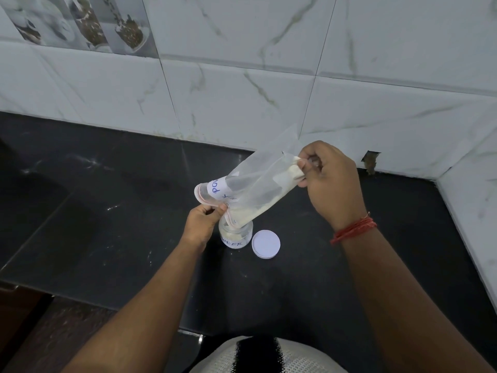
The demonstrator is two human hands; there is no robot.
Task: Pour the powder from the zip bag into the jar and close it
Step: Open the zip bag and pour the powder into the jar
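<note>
A clear zip bag (252, 184) with a white label and blue writing is tilted mouth-down over a small clear jar (236, 235). My right hand (330, 181) pinches the bag's raised bottom corner. Down at the bag's pink-edged mouth, my left hand (204, 223) grips the rim just above the jar. Pale powder lies along the bag's lower edge and runs into the jar, which holds some powder and bears a white label. The white round lid (265, 244) lies flat on the counter, right beside the jar.
The black stone counter (107, 211) meets a white marble-tile wall (242, 90) behind and at the right. A small hole (370, 161) shows in the wall tiles near the corner. The counter's front edge runs close to my body.
</note>
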